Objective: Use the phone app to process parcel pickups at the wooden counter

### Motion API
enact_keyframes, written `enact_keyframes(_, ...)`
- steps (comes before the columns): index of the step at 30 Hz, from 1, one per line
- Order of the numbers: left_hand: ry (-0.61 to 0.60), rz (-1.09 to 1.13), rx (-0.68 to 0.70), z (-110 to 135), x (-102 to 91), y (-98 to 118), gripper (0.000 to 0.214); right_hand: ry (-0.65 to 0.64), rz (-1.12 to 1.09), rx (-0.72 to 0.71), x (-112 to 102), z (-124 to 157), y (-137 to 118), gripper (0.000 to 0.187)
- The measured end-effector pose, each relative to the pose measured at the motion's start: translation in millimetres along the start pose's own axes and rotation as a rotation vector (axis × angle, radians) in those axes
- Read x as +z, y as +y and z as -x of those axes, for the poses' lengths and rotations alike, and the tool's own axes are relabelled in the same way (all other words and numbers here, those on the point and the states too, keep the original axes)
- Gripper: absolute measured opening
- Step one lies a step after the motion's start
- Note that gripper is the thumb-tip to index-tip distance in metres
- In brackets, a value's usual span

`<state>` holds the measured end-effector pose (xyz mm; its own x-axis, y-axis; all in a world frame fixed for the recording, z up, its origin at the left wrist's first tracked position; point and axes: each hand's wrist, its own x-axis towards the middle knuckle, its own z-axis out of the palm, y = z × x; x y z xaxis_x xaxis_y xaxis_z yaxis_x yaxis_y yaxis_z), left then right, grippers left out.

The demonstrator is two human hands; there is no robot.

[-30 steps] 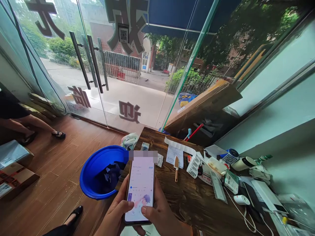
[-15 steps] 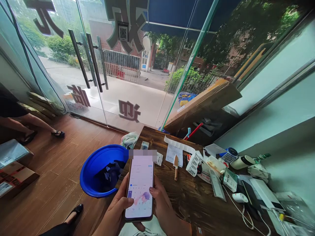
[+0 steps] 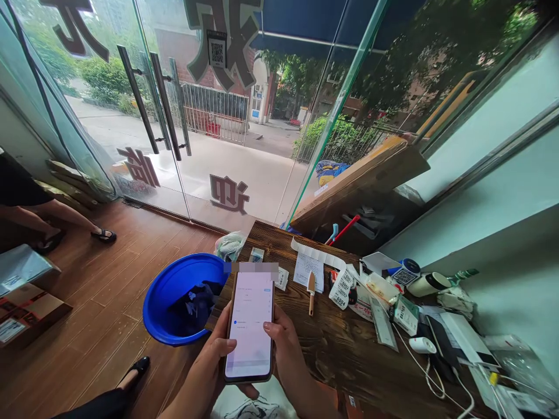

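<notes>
A smartphone (image 3: 250, 331) with a pale, lit screen is held upright between both hands, low in the middle of the head view. My left hand (image 3: 213, 355) grips its left edge, the thumb lying over the lower left of the screen. Around the right edge closes my right hand (image 3: 286, 349), its thumb at the screen's right side. Beyond the phone, on the dark wooden table (image 3: 332, 349), lie a knife (image 3: 311, 292) with a light brown handle, a printed sheet (image 3: 308, 270) and a strip of numbered labels (image 3: 343, 288).
Left of the table stands a blue tub (image 3: 159, 317) with dark cloth inside. Cardboard boxes (image 3: 35, 311) sit on the floor at left, near a person's legs (image 3: 61, 212). Cables, a green box (image 3: 406, 314) and a bottle (image 3: 430, 285) crowd the table's right. Glass doors stand ahead.
The keypad and coloured picture on the phone's lower screen are gone, leaving a plain pale page. Both hands keep their hold; the thumbs have shifted slightly.
</notes>
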<state>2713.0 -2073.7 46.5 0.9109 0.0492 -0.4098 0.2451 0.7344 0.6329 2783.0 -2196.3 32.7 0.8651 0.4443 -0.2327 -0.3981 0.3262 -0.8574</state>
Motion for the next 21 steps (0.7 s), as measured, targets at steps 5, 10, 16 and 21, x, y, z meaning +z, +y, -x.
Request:
enact_keyframes(5, 0.027, -0.055, -0.014, -1.0, 7.3, -2.0, 0.087, 0.095, 0.076, -0.043, 2.4, -10.1, 0.9, 0.041)
enact_keyframes(10, 0.022, -0.085, -0.009, -2.6, 5.7, -6.2, 0.091, 0.125, 0.065, -0.027, 1.9, -12.3, 5.7, 0.047)
enact_keyframes(16, 0.056, -0.082, -0.024, -1.5, 11.4, -1.0, 0.089, -0.012, 0.004, -0.022, -3.8, -9.0, 10.6, 0.048)
enact_keyframes(21, 0.035, -0.069, -0.011, -3.4, 10.9, -1.2, 0.08, -0.04, 0.013, -0.039, -2.0, -1.8, 5.0, 0.045)
